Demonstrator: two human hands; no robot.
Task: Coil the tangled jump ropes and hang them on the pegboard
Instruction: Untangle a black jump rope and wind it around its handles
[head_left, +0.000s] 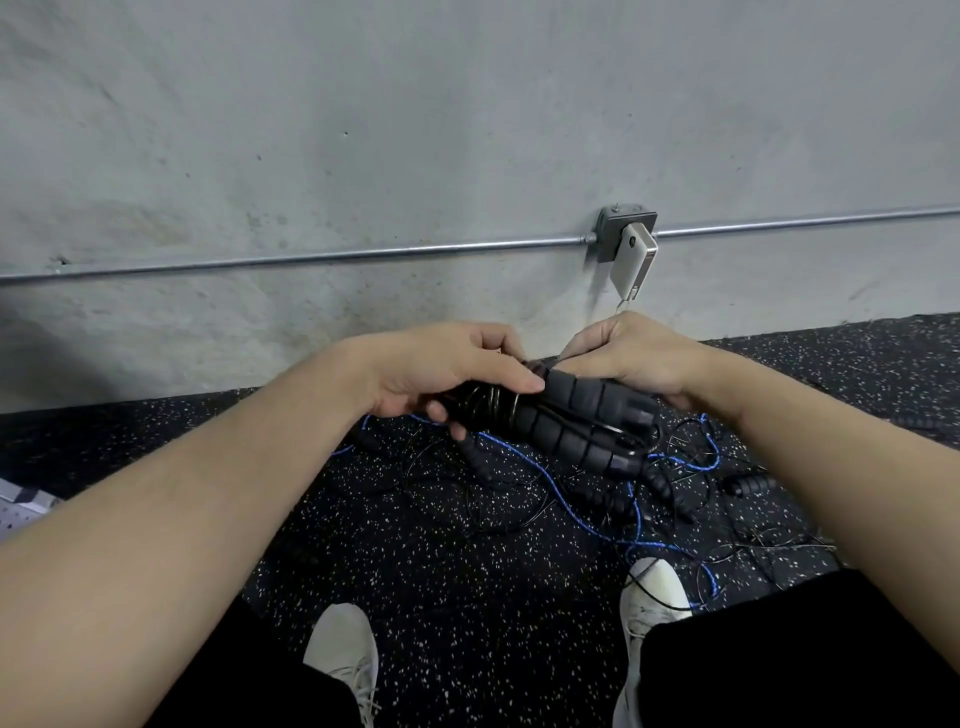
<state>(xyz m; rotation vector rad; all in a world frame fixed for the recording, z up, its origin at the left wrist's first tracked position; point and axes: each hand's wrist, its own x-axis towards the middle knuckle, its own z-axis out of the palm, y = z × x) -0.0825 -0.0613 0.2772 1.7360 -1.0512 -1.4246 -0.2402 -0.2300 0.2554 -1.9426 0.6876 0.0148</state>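
Note:
Two black ribbed jump rope handles (576, 421) lie side by side in front of me, bound by several turns of thin black cord (493, 402). My left hand (441, 374) grips the wrapped end, thumb pressed across the cord. My right hand (634, 358) holds the far side of the bundle, its fingers hidden behind the handles. Below, on the speckled floor, lies a tangle of blue rope (561, 499), thin black cords and more black handles (670, 488).
A grey concrete wall carries a metal conduit (332, 255) and an outlet box with a white adapter (635, 260). A perforated white board edge (21, 512) shows at far left. My white shoes (345, 654) and black-trousered knees sit at the bottom; one cord crosses the right shoe.

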